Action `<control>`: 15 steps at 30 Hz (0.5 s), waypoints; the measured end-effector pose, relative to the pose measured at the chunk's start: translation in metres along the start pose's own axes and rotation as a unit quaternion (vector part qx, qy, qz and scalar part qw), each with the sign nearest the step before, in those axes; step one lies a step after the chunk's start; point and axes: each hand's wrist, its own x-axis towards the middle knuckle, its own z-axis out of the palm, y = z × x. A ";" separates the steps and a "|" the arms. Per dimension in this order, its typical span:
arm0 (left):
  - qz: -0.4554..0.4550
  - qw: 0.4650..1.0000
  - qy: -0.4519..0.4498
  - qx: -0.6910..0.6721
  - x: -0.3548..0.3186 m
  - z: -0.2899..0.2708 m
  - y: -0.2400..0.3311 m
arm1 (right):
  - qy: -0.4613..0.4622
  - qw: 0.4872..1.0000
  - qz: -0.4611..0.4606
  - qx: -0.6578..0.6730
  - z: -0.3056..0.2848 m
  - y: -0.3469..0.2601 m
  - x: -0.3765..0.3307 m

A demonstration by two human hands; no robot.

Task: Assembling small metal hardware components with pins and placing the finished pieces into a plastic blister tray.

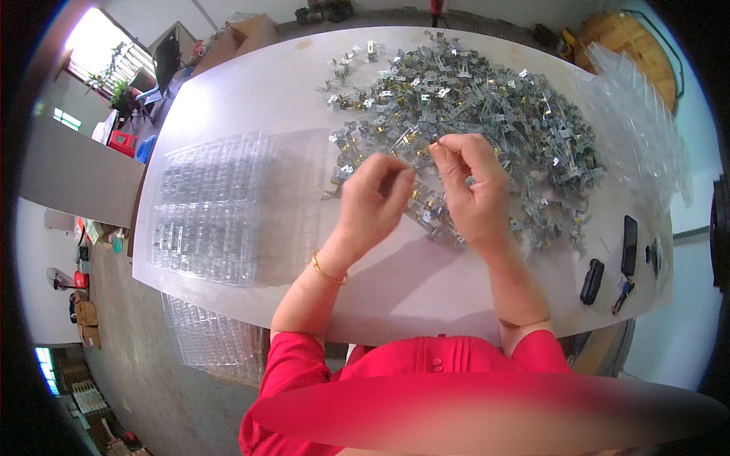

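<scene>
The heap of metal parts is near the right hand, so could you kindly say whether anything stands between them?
Nothing visible does: the right hand appears over the heap of metal parts, with no obstacle between.

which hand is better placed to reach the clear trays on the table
Left, most likely: the left hand is nearer the trays, while the right hand is farther across, by the metal parts.

Bright window [106,47] upper L, grey floor [141,327], pale wall [525,11], poss. wooden tabletop [627,53] upper R.
</scene>
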 end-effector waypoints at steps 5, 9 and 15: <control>-0.198 0.961 0.014 -0.191 0.011 -0.016 0.006 | -0.034 0.994 0.106 0.023 -0.007 -0.003 -0.002; -0.234 0.921 0.016 -0.310 0.012 -0.023 0.000 | -0.083 0.991 0.107 0.000 -0.003 -0.004 -0.005; -0.217 0.925 0.019 -0.310 0.011 -0.021 0.003 | -0.101 0.990 0.100 -0.016 -0.002 -0.005 -0.005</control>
